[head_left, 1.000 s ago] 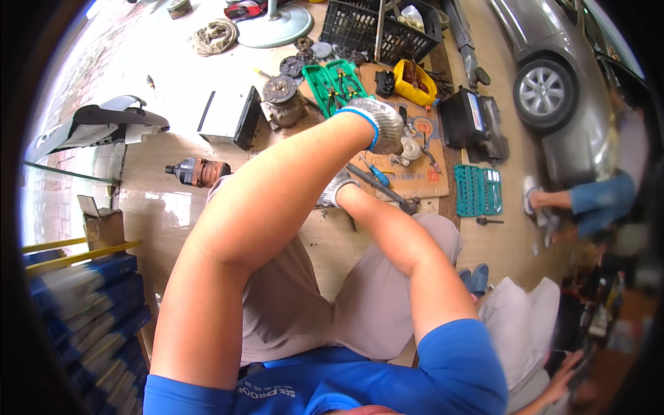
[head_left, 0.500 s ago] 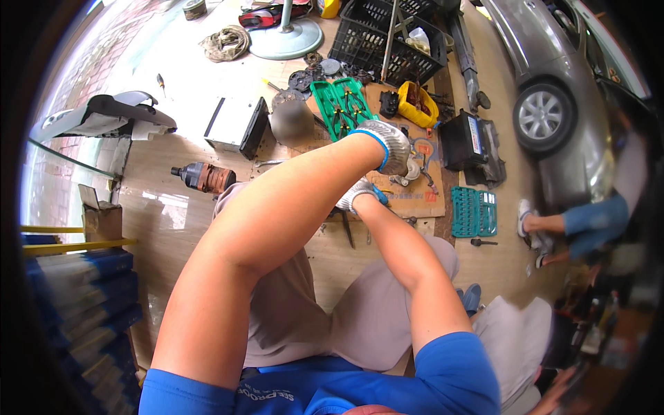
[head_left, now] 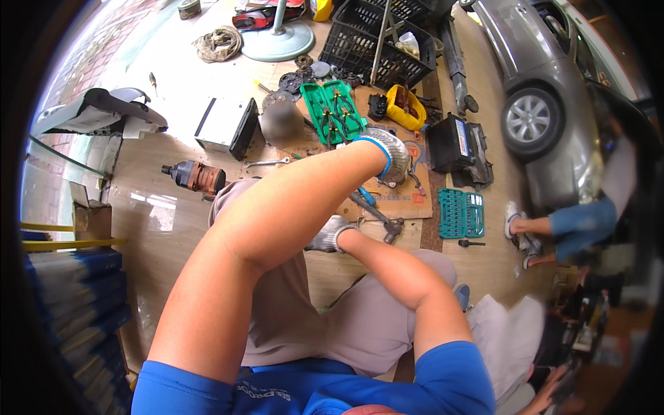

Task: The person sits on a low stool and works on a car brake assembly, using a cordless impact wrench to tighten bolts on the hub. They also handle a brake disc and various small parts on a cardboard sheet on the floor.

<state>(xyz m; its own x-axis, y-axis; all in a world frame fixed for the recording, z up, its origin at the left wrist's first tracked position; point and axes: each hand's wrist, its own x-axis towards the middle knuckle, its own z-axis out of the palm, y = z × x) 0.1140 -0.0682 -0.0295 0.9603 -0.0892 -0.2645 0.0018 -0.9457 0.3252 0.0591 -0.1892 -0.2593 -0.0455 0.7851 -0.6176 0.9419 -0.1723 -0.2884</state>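
Note:
My left hand, in a grey-white knit glove with a blue cuff, curls down over the brown cardboard. Its fingers close on something beside small metal parts; what they grip is hidden. Nearer to my knees is my gloved right hand, its fingers mostly behind my left forearm, so any hold is unclear. Between the two hands a hammer lies across the cardboard's near edge, next to a blue handle-like piece. Just beyond my left hand an open green case holds several pliers.
A combination wrench and an orange-brown motor-like part lie at left. At right are a black battery, a teal socket case and a grey car. Black crates stand beyond; another person's legs show far right.
My right hand has drawn back toward my body and left, away from the blue piece. The hammer now shows on the cardboard. My left hand stays over the parts; the whole view shifts slightly.

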